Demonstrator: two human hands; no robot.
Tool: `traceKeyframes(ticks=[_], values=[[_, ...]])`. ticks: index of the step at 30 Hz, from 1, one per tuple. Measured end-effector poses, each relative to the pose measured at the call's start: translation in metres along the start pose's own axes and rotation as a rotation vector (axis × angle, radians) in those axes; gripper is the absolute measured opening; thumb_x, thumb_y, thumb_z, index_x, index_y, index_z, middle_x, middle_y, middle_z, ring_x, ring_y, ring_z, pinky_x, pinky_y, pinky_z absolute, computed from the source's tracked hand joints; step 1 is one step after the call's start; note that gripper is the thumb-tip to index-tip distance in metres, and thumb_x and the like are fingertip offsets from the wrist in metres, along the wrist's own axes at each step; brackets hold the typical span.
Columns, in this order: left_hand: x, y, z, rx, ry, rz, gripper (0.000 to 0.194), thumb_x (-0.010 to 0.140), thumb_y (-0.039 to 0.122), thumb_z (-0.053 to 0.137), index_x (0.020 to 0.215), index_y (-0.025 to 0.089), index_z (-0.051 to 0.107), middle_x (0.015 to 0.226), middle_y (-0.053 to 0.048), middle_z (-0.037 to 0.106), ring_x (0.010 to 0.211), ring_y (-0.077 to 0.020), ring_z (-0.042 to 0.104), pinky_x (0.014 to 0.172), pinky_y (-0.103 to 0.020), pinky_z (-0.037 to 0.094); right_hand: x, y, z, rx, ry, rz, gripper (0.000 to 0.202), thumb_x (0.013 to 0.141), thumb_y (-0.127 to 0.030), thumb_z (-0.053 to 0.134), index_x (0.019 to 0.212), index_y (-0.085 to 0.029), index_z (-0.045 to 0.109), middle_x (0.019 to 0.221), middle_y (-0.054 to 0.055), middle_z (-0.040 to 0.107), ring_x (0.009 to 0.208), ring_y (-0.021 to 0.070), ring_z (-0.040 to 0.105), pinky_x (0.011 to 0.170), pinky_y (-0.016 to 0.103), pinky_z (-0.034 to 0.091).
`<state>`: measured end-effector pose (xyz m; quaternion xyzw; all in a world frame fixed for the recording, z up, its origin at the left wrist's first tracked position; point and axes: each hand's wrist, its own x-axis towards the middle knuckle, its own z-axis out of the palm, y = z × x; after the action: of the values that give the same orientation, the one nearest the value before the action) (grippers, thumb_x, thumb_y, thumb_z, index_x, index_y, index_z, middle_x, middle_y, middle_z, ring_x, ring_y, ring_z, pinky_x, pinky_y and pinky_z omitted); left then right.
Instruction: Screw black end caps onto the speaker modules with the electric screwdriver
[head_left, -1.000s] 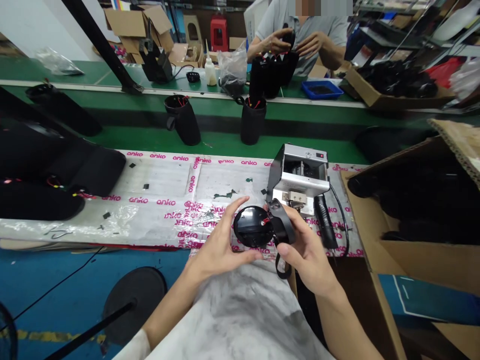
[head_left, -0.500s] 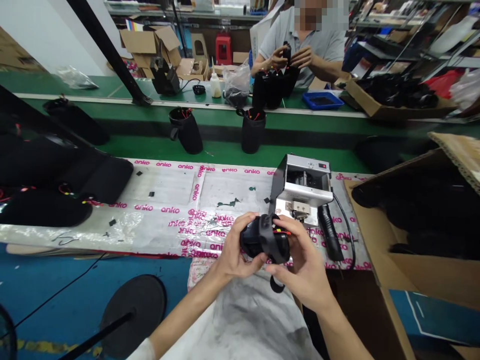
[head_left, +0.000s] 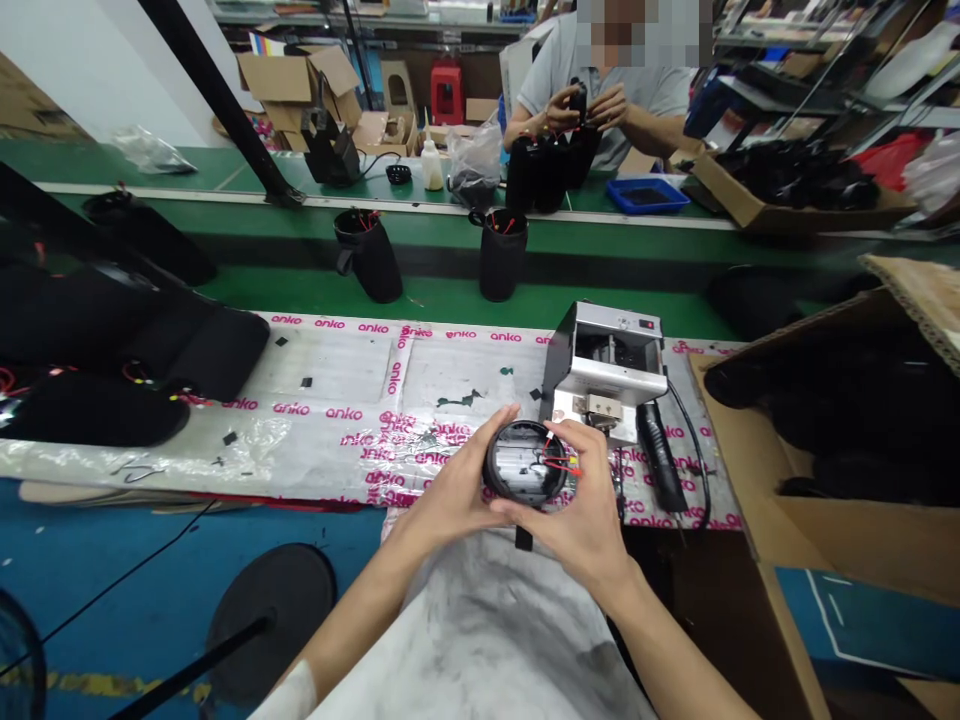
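Observation:
Between my two hands is a round black housing (head_left: 526, 487), its open end turned up toward the camera and its inside greyish. Red and yellow wires (head_left: 559, 464) stick out at its right rim. My left hand (head_left: 469, 480) wraps the left side, and my right hand (head_left: 581, 495) grips the right side with the fingers near the wires. A short black strap (head_left: 523, 538) hangs below the housing. Just beyond my hands a silver and black machine (head_left: 611, 365) stands on the bench, with a black-handled tool (head_left: 661, 465) at its right.
Black padded sleeves (head_left: 135, 340) with wires lie at the left of the taped bench (head_left: 337, 380). Two black cylinders (head_left: 504, 258) stand on the green conveyor. An open carton (head_left: 847, 540) is at the right. Across the line, a person (head_left: 637, 125) handles a black part.
The housing has been turned in my hands, so its open end now faces up and the strap hangs below. My right hand has closed in around its right side.

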<state>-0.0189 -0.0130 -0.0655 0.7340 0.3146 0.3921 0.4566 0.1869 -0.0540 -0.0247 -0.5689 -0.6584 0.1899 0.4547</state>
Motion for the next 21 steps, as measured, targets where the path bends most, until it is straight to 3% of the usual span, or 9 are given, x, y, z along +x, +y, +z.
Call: traceKeyframes(ticks=[2,5,8,11,13,15,18,21], values=[[0.001,0.012,-0.012,-0.054,-0.090,-0.017,0.115,0.090,0.043,0.091,0.181,0.032,0.023,0.186,-0.016,0.033,0.170,-0.0425,0.038,0.138,-0.062,0.037,0.000,0.002,0.000,0.029,-0.036,0.024,0.095,0.071,-0.066,0.101,0.143,-0.026,0.053,0.142,0.017,0.059,0.140,0.0402,0.063,0.114,0.064,0.059],[0.001,0.027,-0.013,-0.235,-0.110,-0.063,0.089,0.102,0.061,0.072,0.178,0.028,0.037,0.185,-0.014,0.037,0.171,-0.0423,0.036,0.139,-0.062,0.036,-0.001,0.000,0.000,0.075,-0.109,0.080,0.096,0.069,-0.066,0.101,0.140,-0.027,0.051,0.149,0.018,0.057,0.146,0.0397,0.062,0.115,0.063,0.059],[0.003,0.036,0.012,-0.290,0.138,-0.185,0.065,0.113,0.063,0.048,0.167,0.027,0.053,0.174,-0.013,0.054,0.162,-0.0362,0.051,0.137,-0.057,0.039,-0.003,-0.004,0.001,0.044,-0.053,0.089,0.092,0.072,-0.056,0.102,0.141,-0.027,0.047,0.153,0.021,0.056,0.148,0.0405,0.061,0.113,0.064,0.060],[0.007,0.041,0.040,-0.248,0.365,-0.205,0.051,0.116,0.055,0.044,0.153,0.026,0.063,0.157,-0.011,0.068,0.148,-0.0305,0.062,0.130,-0.050,0.046,-0.004,-0.002,-0.005,0.102,-0.070,0.093,0.086,0.078,-0.041,0.099,0.145,-0.028,0.046,0.159,0.022,0.055,0.154,0.0397,0.057,0.119,0.066,0.057],[0.010,0.042,0.049,-0.223,0.414,-0.193,0.050,0.116,0.056,0.041,0.147,0.025,0.066,0.150,-0.011,0.071,0.142,-0.0298,0.065,0.125,-0.047,0.051,-0.005,0.002,-0.012,0.291,-0.198,0.127,0.076,0.087,-0.042,0.092,0.149,-0.030,0.049,0.168,0.019,0.052,0.160,0.0367,0.053,0.128,0.064,0.051],[0.010,0.041,0.051,-0.182,0.419,-0.193,0.052,0.117,0.057,0.036,0.146,0.024,0.066,0.148,-0.011,0.072,0.140,-0.0296,0.067,0.122,-0.046,0.052,-0.009,0.005,-0.015,0.524,-0.240,0.185,0.065,0.097,-0.048,0.082,0.154,-0.032,0.053,0.171,0.016,0.055,0.160,0.0332,0.055,0.131,0.059,0.050],[0.007,0.039,0.051,-0.132,0.416,-0.181,0.056,0.118,0.057,0.031,0.146,0.023,0.066,0.147,-0.012,0.072,0.139,-0.0292,0.067,0.123,-0.046,0.051,-0.021,0.004,-0.006,0.665,-0.031,0.286,0.054,0.104,-0.049,0.073,0.152,-0.029,0.061,0.162,0.014,0.067,0.149,0.0315,0.067,0.125,0.053,0.058],[0.003,0.037,0.054,-0.150,0.440,-0.185,0.060,0.118,0.059,0.028,0.149,0.023,0.064,0.149,-0.014,0.071,0.139,-0.0288,0.068,0.120,-0.044,0.055,-0.036,-0.003,0.010,0.586,0.132,0.342,0.046,0.106,-0.045,0.070,0.149,-0.028,0.068,0.156,0.013,0.072,0.142,0.0328,0.072,0.118,0.054,0.063]])
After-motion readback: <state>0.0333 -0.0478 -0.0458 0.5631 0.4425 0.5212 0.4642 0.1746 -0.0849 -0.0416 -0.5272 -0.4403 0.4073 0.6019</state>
